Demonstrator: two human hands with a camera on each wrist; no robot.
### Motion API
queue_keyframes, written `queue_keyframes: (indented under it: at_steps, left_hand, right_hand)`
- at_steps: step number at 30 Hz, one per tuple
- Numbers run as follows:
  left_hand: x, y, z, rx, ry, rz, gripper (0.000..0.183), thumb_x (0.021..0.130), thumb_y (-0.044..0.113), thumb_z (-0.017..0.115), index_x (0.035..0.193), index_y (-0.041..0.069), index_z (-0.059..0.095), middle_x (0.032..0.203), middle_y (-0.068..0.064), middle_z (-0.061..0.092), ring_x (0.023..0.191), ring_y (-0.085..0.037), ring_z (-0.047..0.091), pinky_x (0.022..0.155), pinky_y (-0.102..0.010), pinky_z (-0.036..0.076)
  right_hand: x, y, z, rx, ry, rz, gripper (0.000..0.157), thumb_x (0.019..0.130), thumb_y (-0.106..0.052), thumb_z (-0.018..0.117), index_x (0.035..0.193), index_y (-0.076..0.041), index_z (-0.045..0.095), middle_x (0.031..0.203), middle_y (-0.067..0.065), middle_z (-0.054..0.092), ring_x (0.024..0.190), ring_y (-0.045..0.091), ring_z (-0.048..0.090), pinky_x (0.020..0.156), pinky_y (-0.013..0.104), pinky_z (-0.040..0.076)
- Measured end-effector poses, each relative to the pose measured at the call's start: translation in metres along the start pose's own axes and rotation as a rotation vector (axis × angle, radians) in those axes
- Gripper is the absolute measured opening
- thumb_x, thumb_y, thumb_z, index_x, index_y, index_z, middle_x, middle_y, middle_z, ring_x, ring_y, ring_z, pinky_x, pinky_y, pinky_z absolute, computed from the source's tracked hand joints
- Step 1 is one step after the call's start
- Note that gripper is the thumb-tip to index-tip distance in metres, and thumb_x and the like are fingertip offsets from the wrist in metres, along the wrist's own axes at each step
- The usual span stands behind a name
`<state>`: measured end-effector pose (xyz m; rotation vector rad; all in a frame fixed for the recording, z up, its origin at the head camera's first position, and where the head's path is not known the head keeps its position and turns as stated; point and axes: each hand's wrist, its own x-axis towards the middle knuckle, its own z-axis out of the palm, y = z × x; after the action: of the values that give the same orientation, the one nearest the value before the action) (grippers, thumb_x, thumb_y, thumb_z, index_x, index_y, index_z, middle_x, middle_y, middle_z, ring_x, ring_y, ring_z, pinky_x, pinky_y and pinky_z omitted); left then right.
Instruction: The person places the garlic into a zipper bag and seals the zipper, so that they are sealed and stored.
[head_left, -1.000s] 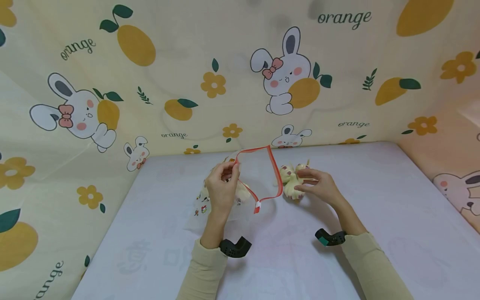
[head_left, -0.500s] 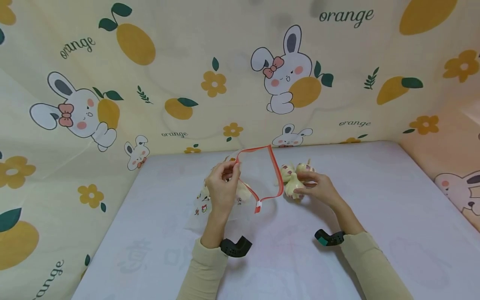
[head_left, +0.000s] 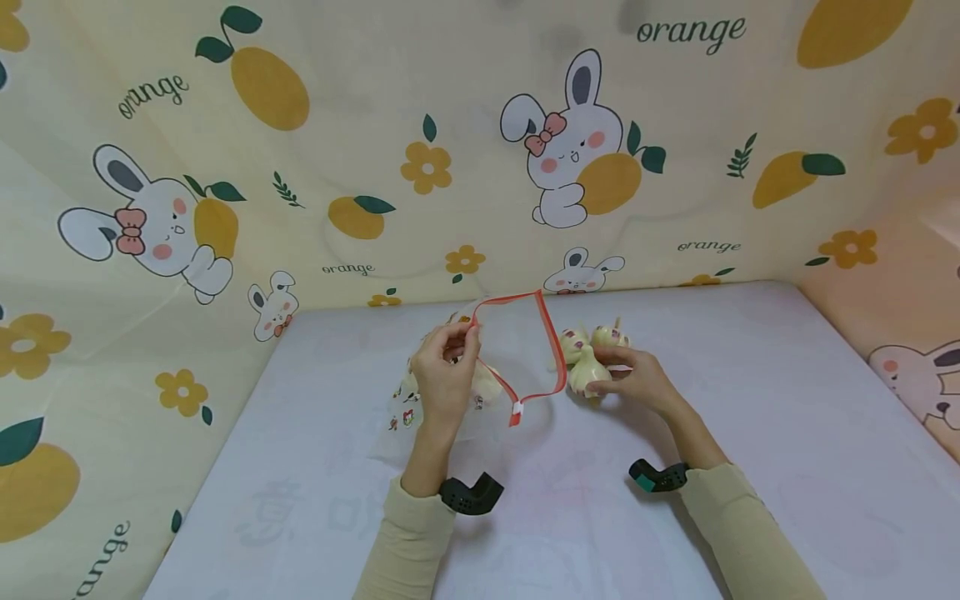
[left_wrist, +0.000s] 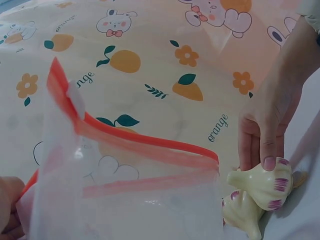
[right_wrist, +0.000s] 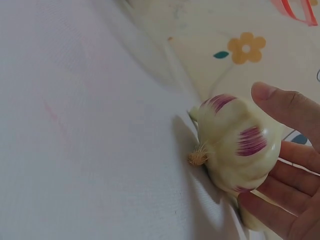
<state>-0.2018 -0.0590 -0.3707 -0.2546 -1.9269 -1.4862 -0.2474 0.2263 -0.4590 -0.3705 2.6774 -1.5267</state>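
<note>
My left hand (head_left: 445,371) pinches the rim of a clear zip bag (left_wrist: 145,217), whose red-orange zip edge (head_left: 556,346) gapes toward the right. A white slider (head_left: 517,407) sits at the edge's near corner. Pale, rounded shapes show through the bag behind the hand. To the right, my right hand (head_left: 640,379) grips a cream garlic bulb (head_left: 589,375) with purple streaks, thumb on one side and fingers on the other. The bulb's root tuft (right_wrist: 198,157) faces the right wrist camera. Two more garlic bulbs, one left (head_left: 572,343) and one right (head_left: 609,336), lie right behind it.
The white-covered table (head_left: 300,450) runs back to a cloth backdrop (head_left: 450,125) printed with rabbits, oranges and flowers. Black wrist devices, left (head_left: 471,494) and right (head_left: 660,476), sit by the sleeve cuffs. Small printed figures (head_left: 407,417) mark the bag's side.
My right hand's fingers have closed in from beside the bulbs onto the front garlic bulb. The left hand and the bag hold their place.
</note>
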Motion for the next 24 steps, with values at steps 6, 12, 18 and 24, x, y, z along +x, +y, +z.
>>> queue_keyframes:
  at_steps: [6,12,18,24]
  left_hand:
    - [-0.0007,0.0001,0.0002,0.003,-0.001,0.002,0.014,0.088,0.009,0.068,0.089,-0.005,0.07,0.082,-0.019,0.07,0.07,-0.019,0.063,0.065,-0.008,0.052]
    - [-0.0013,-0.0009,0.0003,0.006,-0.001,0.009,0.014,0.088,0.009,0.068,0.089,-0.005,0.07,0.082,-0.019,0.07,0.071,-0.022,0.064,0.066,-0.007,0.052]
    - [-0.0017,-0.0014,0.0015,0.001,0.0,0.022,0.014,0.088,0.008,0.068,0.089,-0.005,0.07,0.082,-0.02,0.069,0.07,-0.022,0.064,0.066,-0.007,0.052]
    - [-0.0023,-0.0007,0.0024,0.006,0.0,0.027,0.014,0.088,0.007,0.067,0.089,-0.006,0.07,0.082,-0.02,0.069,0.07,-0.023,0.064,0.066,-0.006,0.052]
  right_hand:
    - [0.0,0.002,-0.0003,0.001,-0.01,-0.004,0.061,0.076,-0.014,0.081,0.127,0.009,0.056,0.127,0.03,0.059,0.119,0.043,0.057,0.094,0.042,0.055]
    - [-0.0011,0.0028,-0.0007,-0.001,-0.02,0.001,0.062,0.075,-0.015,0.082,0.127,0.008,0.056,0.127,0.03,0.06,0.118,0.042,0.057,0.094,0.044,0.055]
    - [-0.0016,0.0019,-0.0016,0.0,-0.027,-0.006,0.063,0.074,-0.014,0.083,0.126,0.009,0.056,0.126,0.03,0.06,0.118,0.043,0.057,0.094,0.045,0.055]
    - [-0.0019,0.0022,-0.0024,0.006,-0.046,0.024,0.068,0.073,-0.014,0.084,0.129,0.008,0.054,0.129,0.031,0.058,0.118,0.043,0.057,0.092,0.041,0.057]
